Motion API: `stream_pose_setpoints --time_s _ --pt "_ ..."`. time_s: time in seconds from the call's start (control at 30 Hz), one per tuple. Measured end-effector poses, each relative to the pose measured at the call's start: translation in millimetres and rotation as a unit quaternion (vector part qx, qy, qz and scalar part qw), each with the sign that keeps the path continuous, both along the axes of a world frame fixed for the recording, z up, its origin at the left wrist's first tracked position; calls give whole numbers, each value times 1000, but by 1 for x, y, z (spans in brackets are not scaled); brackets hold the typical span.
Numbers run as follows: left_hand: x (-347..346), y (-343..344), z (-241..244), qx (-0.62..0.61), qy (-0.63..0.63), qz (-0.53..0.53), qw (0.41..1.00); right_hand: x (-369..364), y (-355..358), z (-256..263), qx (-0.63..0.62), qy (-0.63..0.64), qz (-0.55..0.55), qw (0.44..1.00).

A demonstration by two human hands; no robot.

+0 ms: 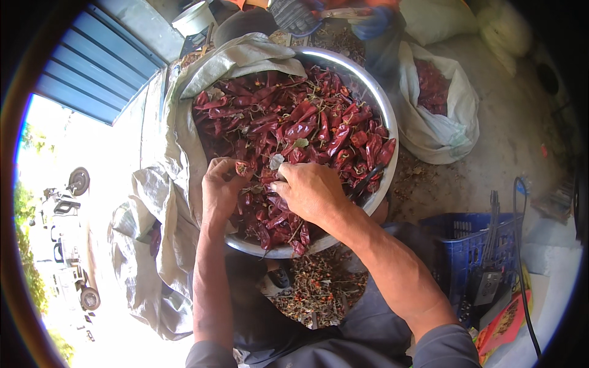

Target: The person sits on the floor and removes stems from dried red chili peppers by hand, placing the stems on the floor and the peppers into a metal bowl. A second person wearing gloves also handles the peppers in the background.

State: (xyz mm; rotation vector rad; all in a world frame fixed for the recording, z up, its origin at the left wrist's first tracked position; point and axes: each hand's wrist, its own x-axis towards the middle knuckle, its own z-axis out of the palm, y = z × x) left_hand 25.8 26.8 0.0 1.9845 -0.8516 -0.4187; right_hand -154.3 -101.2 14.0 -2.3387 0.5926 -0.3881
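A wide metal basin [391, 108] stands before me, heaped with dried red chili peppers [301, 131]. My left hand [223, 186], over the near left part of the heap, pinches one dried chili pepper [242, 169] with its stem end turned up. Just to the right, my right hand [313, 188] has its thumb and forefinger drawn close together above the peppers. Whether anything small lies between those fingertips cannot be seen. A pale dry leaf [276, 162] rests beside the right forefinger. Another greenish leaf [301, 143] lies farther up the heap.
A woven sack [177, 152] drapes over the basin's left rim. Inside the right rim lies a black tool handle [368, 180]. Stems and scraps [317, 290] cover the floor below. Across sits a person with gloved hands [292, 17]. At right are a pepper sack [460, 124] and blue crate [478, 239].
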Motion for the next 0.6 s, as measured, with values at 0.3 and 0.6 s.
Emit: stream_pose_setpoints --time_s 0.3,0.6 --pt "-19 1 10 93 37 -58 993 17 6 -6 77 -118 9 990" --pt "-31 -2 16 -24 212 -123 969 14 0 3 392 -149 -11 908"
